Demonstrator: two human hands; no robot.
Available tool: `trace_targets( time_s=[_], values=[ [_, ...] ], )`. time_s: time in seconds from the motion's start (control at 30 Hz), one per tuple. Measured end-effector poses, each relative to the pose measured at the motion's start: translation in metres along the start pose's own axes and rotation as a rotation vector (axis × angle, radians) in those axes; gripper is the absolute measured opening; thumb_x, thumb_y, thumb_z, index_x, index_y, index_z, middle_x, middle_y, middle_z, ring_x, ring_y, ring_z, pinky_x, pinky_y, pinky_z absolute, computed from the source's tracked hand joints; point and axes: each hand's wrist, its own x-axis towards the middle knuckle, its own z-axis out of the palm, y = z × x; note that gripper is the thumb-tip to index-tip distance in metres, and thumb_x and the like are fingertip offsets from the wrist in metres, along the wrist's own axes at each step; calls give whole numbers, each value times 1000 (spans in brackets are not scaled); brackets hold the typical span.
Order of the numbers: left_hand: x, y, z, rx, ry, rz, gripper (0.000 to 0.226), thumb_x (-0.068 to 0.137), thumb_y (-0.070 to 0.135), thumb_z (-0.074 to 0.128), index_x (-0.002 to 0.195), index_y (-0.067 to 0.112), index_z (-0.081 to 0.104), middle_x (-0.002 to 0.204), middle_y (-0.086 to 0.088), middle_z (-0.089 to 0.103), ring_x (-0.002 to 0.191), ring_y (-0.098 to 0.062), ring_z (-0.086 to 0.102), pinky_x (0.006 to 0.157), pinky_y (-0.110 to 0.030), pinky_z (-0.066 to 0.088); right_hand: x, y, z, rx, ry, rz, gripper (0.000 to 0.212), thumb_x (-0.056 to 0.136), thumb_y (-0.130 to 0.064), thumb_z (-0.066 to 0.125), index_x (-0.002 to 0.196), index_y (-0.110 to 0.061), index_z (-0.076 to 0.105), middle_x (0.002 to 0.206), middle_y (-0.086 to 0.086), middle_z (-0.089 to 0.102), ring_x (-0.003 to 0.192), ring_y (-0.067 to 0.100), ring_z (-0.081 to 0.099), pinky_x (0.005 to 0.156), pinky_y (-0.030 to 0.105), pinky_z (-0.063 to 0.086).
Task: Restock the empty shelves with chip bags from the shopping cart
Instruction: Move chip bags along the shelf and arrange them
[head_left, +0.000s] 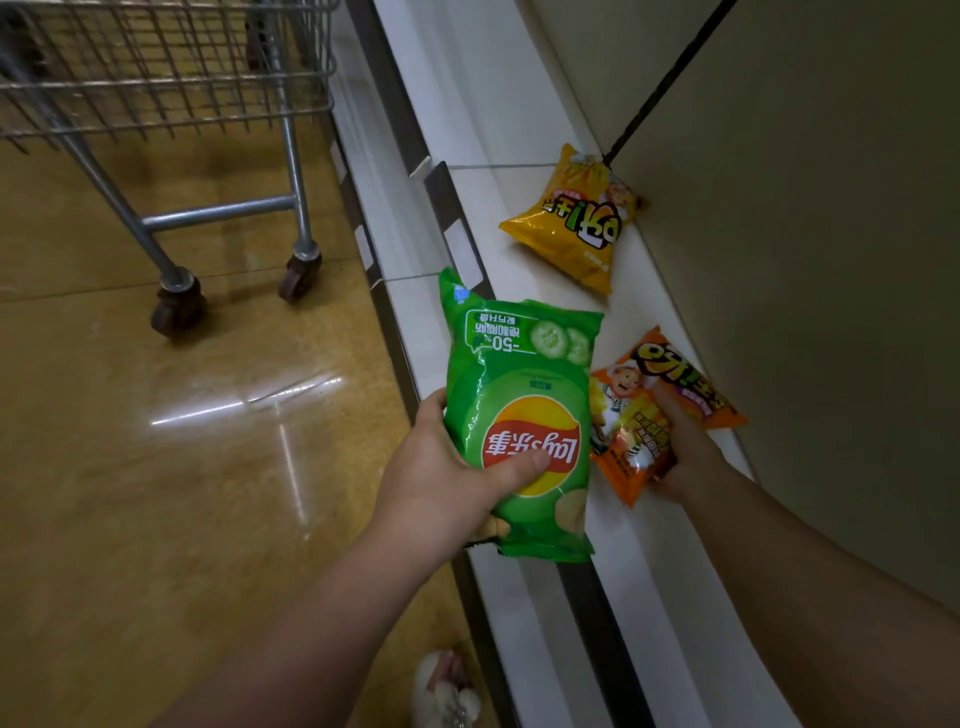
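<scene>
White shelf (524, 156): left grip (447, 467) clamps green bag (514, 415); right grip (680, 447) clamps orange bag (628, 410).

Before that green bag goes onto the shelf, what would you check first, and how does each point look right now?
1. Left hand grips green chip bag firmly: ok.
2. Right hand holds orange bag at the shelf: ok.
3. Free shelf space between orange bag and yellow bag: ok.
4. Yellow bag set upright: not ok, it lies flat.
5. More bags left in the cart: cannot tell.
</scene>
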Motion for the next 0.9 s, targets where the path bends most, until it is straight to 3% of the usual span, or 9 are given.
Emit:
trace_targets(
  time_s=[0.1, 0.2, 0.27, 0.33, 0.43, 0.63, 0.77, 0.83, 0.9],
  values=[
    [-6, 6, -6, -36, -22, -9, 73, 57, 31, 87, 117, 29, 45, 93, 11, 66, 80, -5, 65, 54, -15, 53, -17, -5, 5, 4, 17, -98, 102, 39, -50, 91, 129, -17, 56, 120, 10, 65, 106, 31, 65, 86, 51, 53],
    [-16, 17, -18, -58, -34, -6, 72, 58, 28, 87, 115, 30, 44, 94, 10, 65, 77, -5, 65, 49, -14, 52, -61, -12, 31, -105, -1, -278, 70, 55, -36, 83, 119, -16, 60, 104, 9, 72, 88, 25, 71, 70, 39, 58],
    [-27, 28, -27, -54, -59, -2, 76, 54, 29, 87, 116, 29, 44, 95, 8, 66, 76, -8, 66, 52, -20, 55, -95, -12, 48, -148, -58, -369, 46, 70, -25, 74, 114, -17, 61, 98, 7, 73, 80, 21, 72, 61, 32, 57],
    [-38, 40, -39, -47, -69, 8, 86, 43, 36, 85, 119, 27, 45, 96, 7, 67, 79, -10, 68, 59, -27, 58, -128, -11, 62, -184, -138, -444, 38, 73, -18, 70, 110, -18, 61, 95, 5, 73, 79, 19, 72, 61, 30, 57],
    [-58, 64, -64, -15, -104, 27, 89, 42, 31, 84, 122, 24, 45, 100, 4, 67, 87, -13, 67, 73, -32, 58, -174, -11, 77, -227, -191, -469, 45, 68, -24, 72, 111, -20, 60, 101, 6, 72, 88, 23, 71, 70, 36, 58],
    [-114, 124, -118, 122, -153, 96, 94, 30, 36, 82, 116, 27, 45, 101, 2, 68, 91, -17, 67, 82, -40, 57, -255, -16, 90, -276, -210, -484, 58, 61, -32, 75, 114, -17, 57, 103, 7, 72, 90, 25, 70, 77, 43, 57],
    [-161, 162, -137, 170, -173, 158, 92, 37, 34, 84, 119, 29, 42, 104, 3, 67, 91, -13, 67, 77, -31, 57, -310, -19, 94, -268, -243, -509, 64, 58, -35, 75, 115, -15, 55, 104, 9, 71, 90, 25, 70, 81, 45, 56],
    [-184, 181, -144, 136, -176, 179, 89, 41, 45, 90, 117, 32, 46, 105, 4, 68, 92, -15, 68, 80, -33, 57, -339, -24, 96, -247, -261, -525, 64, 56, -35, 75, 114, -15, 56, 102, 9, 71, 88, 25, 70, 78, 43, 57],
    [-208, 204, -147, 127, -179, 222, 85, 45, 63, 81, 119, 34, 50, 107, 4, 70, 93, -16, 69, 87, -38, 55, -369, -33, 95, -233, -284, -560, 62, 56, -35, 75, 112, -15, 58, 101, 9, 72, 86, 25, 70, 74, 39, 57]
  ],
)
